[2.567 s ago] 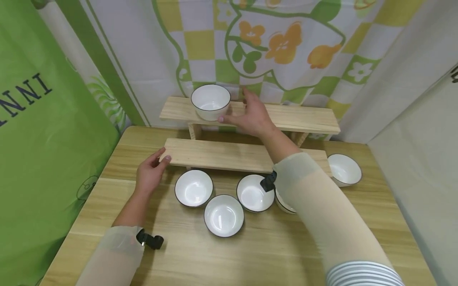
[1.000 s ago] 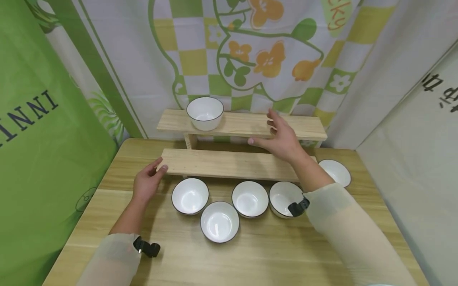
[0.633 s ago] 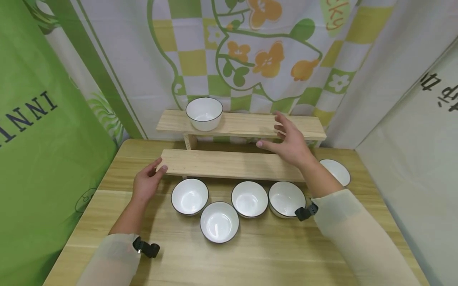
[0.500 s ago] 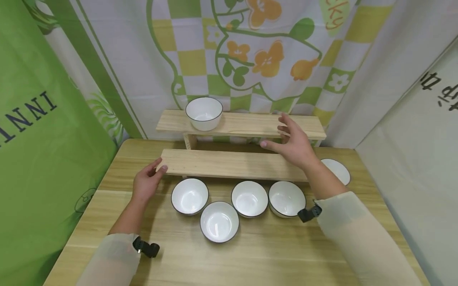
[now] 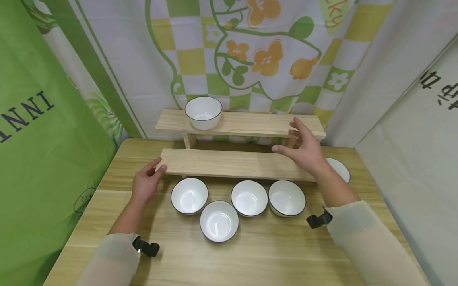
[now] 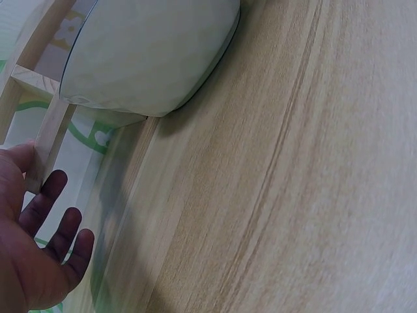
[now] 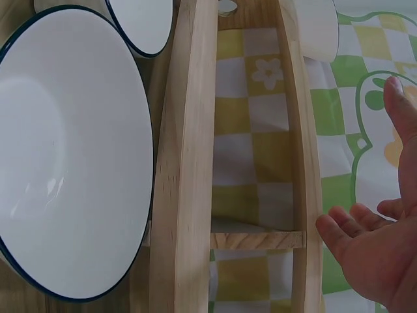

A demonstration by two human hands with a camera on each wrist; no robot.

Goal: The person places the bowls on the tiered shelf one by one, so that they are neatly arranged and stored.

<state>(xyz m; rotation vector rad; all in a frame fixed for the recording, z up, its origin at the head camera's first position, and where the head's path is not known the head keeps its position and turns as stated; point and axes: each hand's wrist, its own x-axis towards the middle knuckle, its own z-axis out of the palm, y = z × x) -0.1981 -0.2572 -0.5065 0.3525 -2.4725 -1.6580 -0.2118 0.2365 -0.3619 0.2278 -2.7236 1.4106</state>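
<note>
Head view: the left hand (image 5: 144,182) pinches the left end of the lower board (image 5: 229,163) between thumb and fingers; the left wrist view shows the board end seated between the thumb and index finger, with the other fingers spread clear. The right hand (image 5: 309,153) is released, thumb and fingers apart, with nothing held. It is positioned at the right part of the upper board (image 5: 250,123); whether its fingertips touch the board edge cannot be told.

The upper bowl (image 5: 203,113) stands upright near the left end of the upper board, well apart from the right fingers. Four front bowls stand upright on the table (image 5: 250,262) before the lower board: the leftmost bowl (image 5: 189,196) is near the left fingers, followed by the foremost bowl (image 5: 219,221), the third bowl (image 5: 249,198) and the fourth bowl (image 5: 287,198). The rear bowl (image 5: 340,170) is partly hidden behind the right forearm.
</note>
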